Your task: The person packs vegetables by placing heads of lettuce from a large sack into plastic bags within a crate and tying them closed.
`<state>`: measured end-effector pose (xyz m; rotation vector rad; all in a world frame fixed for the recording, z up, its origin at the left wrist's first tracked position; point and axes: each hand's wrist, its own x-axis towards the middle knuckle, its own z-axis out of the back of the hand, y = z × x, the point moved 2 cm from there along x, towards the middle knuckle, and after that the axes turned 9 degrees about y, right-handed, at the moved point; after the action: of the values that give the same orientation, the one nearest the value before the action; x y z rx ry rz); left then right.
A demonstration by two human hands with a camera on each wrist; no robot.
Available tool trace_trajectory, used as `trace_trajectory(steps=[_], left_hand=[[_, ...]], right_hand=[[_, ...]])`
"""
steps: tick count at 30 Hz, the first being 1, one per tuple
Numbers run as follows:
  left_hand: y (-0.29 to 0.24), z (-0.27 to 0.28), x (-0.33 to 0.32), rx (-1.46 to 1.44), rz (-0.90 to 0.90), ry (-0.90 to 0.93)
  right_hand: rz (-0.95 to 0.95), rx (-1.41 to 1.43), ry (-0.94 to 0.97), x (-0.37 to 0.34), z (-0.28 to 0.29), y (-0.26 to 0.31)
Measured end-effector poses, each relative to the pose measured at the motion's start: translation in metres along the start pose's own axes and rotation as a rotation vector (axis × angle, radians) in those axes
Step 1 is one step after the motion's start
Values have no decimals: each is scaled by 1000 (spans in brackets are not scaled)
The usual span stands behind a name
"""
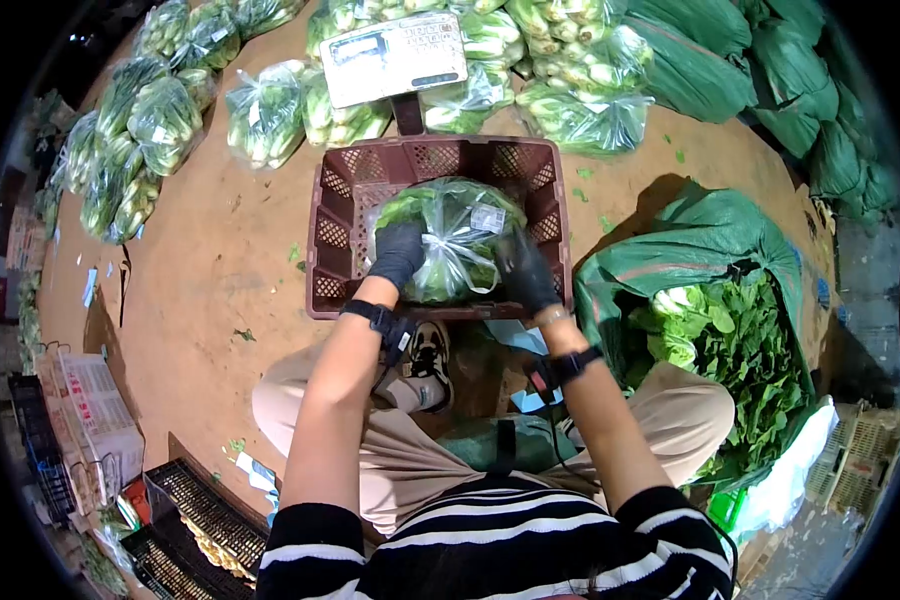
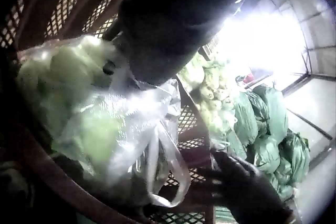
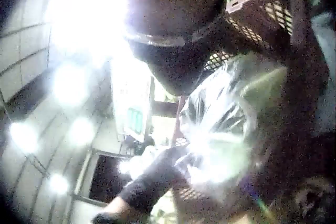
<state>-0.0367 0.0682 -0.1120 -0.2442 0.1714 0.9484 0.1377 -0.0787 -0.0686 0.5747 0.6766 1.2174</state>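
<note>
A clear plastic bag of leafy green vegetables (image 1: 456, 245), tied at the top and bearing a white label (image 1: 487, 218), lies inside a maroon crate (image 1: 435, 150). My left hand (image 1: 398, 252), in a black glove, grips gathered plastic beside the knot with curled fingers. A loose plastic loop (image 2: 170, 174) hangs from the tie in the left wrist view. On the bag's other side, near the crate's right wall, my gloved right hand (image 1: 525, 270) holds nothing. Its fingers (image 2: 223, 176) look extended and blurred in the left wrist view, apart from the loop.
Behind the crate stands a scale display (image 1: 393, 60). Bagged vegetables (image 1: 266, 112) line the far floor. At right, a green sack (image 1: 670, 250) lies open with loose leafy greens (image 1: 750, 350). Full green sacks (image 1: 690, 60) are piled at far right; a black crate (image 1: 210, 510) sits front left.
</note>
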Motion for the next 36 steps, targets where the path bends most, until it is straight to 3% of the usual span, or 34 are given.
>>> trace_trajectory(steps=[1,3,4,6,8,10,11,12,15,16,18,20,21,22,23,24,26,28,30,32,34,36], left_hand=[[-2,2,-3,-52,-21,53],[-3,9,-7,-147,-70,98],[-6,16,-11,-133,-72,93],[-19,33,-28,-180,-136,-125],[-36,37,-36,-185,-154,-51],[-55,42,-42,-62,-78,69],[-51,22,-30,-30,-70,38],[-43,6,-18,-60,-62,37],[-37,5,-11,-359,63,-33],[-36,20,-12,-462,121,-17],[-22,38,-1,-382,-50,-195],[-19,92,-6,-189,-59,-78],[3,94,13,-73,-183,-176],[4,128,-2,36,-264,-303],[16,152,-10,100,-280,-361],[28,171,-21,164,-300,-409],[61,216,-66,-1175,-32,-132],[67,271,-140,-1162,49,-259],[92,274,-199,-1072,-58,-539],[69,283,-260,-952,73,-685],[53,270,-299,-1124,175,-861],[38,253,-336,-889,325,-891]], right_hand=[[1,2,-1,-7,-9,-6],[123,-251,62,-10,-33,-13],[127,-242,52,-7,-33,-9],[256,-62,-100,0,-26,3],[179,-132,-83,6,-26,13],[155,433,172,17,-35,18],[133,593,258,12,-32,33],[147,589,258,10,-32,39],[-55,883,311,0,-23,43],[-47,886,304,-7,-12,44],[286,547,266,-30,12,50],[326,561,402,-59,28,41],[327,406,418,-81,54,51],[331,250,437,-102,74,56],[527,248,319,-110,75,43],[392,31,339,-122,77,15],[282,267,337,-142,90,8],[286,192,326,-152,105,20],[284,194,346,-155,107,17],[213,266,354,-156,113,26],[195,231,335,-152,112,18],[181,193,300,-148,117,21]])
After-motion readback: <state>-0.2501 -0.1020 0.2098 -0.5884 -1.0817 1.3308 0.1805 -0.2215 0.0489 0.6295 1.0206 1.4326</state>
